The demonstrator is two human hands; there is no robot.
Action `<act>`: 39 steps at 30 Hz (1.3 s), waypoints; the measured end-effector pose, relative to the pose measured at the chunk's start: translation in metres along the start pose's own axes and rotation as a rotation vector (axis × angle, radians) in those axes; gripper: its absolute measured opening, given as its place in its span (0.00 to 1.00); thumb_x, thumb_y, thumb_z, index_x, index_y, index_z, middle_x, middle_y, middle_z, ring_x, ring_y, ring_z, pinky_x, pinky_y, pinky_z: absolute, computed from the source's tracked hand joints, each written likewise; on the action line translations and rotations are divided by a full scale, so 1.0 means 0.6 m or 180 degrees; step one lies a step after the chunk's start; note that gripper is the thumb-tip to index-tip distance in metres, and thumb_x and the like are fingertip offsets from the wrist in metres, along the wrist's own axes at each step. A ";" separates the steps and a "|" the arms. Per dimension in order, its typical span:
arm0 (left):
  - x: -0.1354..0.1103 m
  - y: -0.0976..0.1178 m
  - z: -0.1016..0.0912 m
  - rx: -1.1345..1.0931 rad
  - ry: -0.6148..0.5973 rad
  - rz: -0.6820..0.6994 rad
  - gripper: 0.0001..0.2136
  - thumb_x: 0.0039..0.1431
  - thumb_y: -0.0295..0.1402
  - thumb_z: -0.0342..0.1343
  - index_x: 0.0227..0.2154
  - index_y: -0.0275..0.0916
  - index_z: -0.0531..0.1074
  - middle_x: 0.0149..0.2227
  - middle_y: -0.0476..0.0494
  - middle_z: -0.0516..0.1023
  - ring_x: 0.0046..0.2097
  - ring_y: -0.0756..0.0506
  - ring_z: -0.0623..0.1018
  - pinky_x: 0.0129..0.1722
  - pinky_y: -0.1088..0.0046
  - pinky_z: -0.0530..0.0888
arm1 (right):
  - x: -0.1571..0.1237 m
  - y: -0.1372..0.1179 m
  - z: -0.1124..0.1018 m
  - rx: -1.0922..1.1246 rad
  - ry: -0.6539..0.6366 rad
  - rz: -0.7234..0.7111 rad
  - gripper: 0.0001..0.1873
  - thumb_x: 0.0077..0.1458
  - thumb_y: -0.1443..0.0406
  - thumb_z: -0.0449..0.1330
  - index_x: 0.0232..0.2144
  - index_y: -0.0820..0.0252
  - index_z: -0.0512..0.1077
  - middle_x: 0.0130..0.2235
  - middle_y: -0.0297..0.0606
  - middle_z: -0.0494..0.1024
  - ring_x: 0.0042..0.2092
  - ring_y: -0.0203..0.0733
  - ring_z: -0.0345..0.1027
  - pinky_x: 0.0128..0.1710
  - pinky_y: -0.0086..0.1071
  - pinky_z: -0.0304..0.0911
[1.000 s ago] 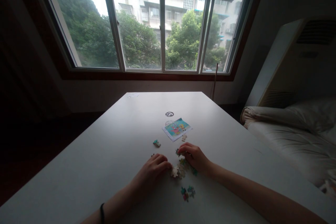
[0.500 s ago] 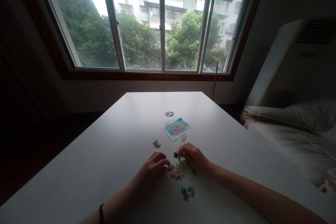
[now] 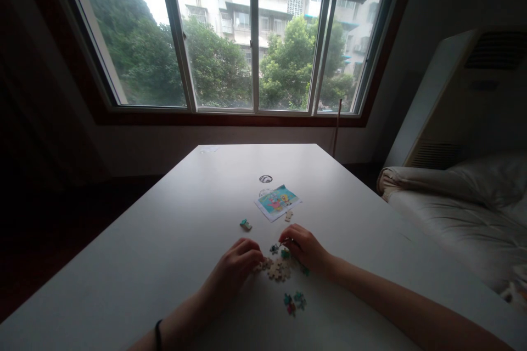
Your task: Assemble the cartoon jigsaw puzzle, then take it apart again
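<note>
A small pile of jigsaw puzzle pieces [image 3: 279, 270], mostly with the plain wooden side up, lies between my hands on the white table [image 3: 173, 247]. At its left edge is my left hand [image 3: 242, 256], fingers curled together; whatever they may hold is hidden. My right hand [image 3: 302, 244] pinches a small puzzle piece [image 3: 283, 242] just above the pile's far side. A dark piece [image 3: 274, 249] lies beside those fingertips, and a green piece [image 3: 285, 253] sits under them. Closer to me are several coloured puzzle pieces [image 3: 295, 303].
Beyond my hands lie a colourful picture sheet [image 3: 279, 203], a plain wooden piece [image 3: 289, 215] and a small green-topped stack [image 3: 246, 225]. Farther off is a round black-and-white item [image 3: 265, 179]. A light-coloured sofa [image 3: 444, 203] stands to the right, and a window is ahead.
A dark piece that was at my right fingertips now lies on the table, and those fingers pinch another piece. My left fingers have shifted slightly left at the pile's edge.
</note>
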State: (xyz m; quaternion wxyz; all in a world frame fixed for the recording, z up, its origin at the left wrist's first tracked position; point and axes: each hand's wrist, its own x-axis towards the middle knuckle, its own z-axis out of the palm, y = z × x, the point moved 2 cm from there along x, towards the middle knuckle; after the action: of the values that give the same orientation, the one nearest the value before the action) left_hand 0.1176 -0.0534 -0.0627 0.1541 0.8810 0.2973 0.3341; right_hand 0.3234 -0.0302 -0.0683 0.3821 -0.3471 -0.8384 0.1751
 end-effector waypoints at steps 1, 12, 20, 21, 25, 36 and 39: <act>0.000 -0.001 0.000 0.0009 0.0024 0.0002 0.07 0.60 0.26 0.48 0.31 0.39 0.70 0.33 0.45 0.70 0.37 0.49 0.69 0.36 0.75 0.67 | 0.000 0.000 0.000 -0.0001 -0.0008 -0.0002 0.06 0.53 0.73 0.53 0.30 0.60 0.68 0.32 0.37 0.70 0.36 0.37 0.63 0.36 0.29 0.60; 0.000 -0.002 0.001 0.0094 0.0220 0.0072 0.09 0.60 0.28 0.48 0.27 0.38 0.70 0.30 0.45 0.69 0.36 0.48 0.69 0.35 0.74 0.68 | -0.001 0.001 -0.001 0.0025 -0.0071 -0.0003 0.07 0.52 0.74 0.53 0.30 0.60 0.68 0.32 0.37 0.70 0.36 0.37 0.63 0.36 0.29 0.60; -0.001 -0.001 0.001 -0.0003 0.0203 -0.0008 0.09 0.60 0.27 0.47 0.27 0.38 0.70 0.32 0.45 0.70 0.36 0.49 0.70 0.36 0.75 0.68 | -0.003 0.002 0.002 0.0031 -0.0101 -0.0008 0.09 0.50 0.76 0.52 0.30 0.60 0.68 0.32 0.36 0.70 0.36 0.36 0.63 0.36 0.28 0.60; -0.002 -0.003 0.002 -0.0036 0.0214 -0.0058 0.08 0.60 0.27 0.48 0.28 0.38 0.70 0.32 0.45 0.70 0.36 0.49 0.71 0.36 0.75 0.68 | -0.003 0.002 0.002 0.0034 -0.0101 -0.0014 0.09 0.51 0.76 0.51 0.30 0.60 0.68 0.32 0.36 0.70 0.36 0.36 0.63 0.36 0.28 0.60; -0.005 -0.009 0.006 -0.0154 0.0180 -0.0200 0.06 0.60 0.27 0.48 0.31 0.38 0.70 0.35 0.45 0.70 0.35 0.50 0.72 0.36 0.77 0.69 | -0.005 0.001 0.003 0.0017 -0.0102 -0.0079 0.09 0.52 0.75 0.51 0.31 0.60 0.68 0.33 0.38 0.70 0.37 0.37 0.63 0.37 0.30 0.60; -0.009 -0.012 0.007 -0.0052 0.0181 -0.0340 0.06 0.58 0.28 0.50 0.37 0.40 0.69 0.35 0.45 0.74 0.36 0.48 0.74 0.36 0.76 0.70 | -0.005 -0.044 -0.010 -0.0220 -0.0813 -0.0895 0.27 0.45 0.56 0.62 0.48 0.57 0.65 0.50 0.45 0.68 0.52 0.46 0.58 0.51 0.40 0.56; -0.009 -0.012 0.007 -0.0032 0.0187 -0.0332 0.06 0.58 0.28 0.50 0.37 0.41 0.70 0.36 0.45 0.74 0.37 0.48 0.74 0.37 0.75 0.71 | -0.006 -0.040 -0.004 -0.0392 -0.1104 -0.0955 0.29 0.46 0.54 0.61 0.50 0.56 0.64 0.53 0.44 0.65 0.55 0.47 0.56 0.53 0.41 0.55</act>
State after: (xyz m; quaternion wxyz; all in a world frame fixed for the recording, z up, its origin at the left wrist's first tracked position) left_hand 0.1140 -0.0512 -0.0718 0.1669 0.8533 0.3456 0.3529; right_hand 0.3160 -0.0496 -0.0551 0.2322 -0.2060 -0.9428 0.1219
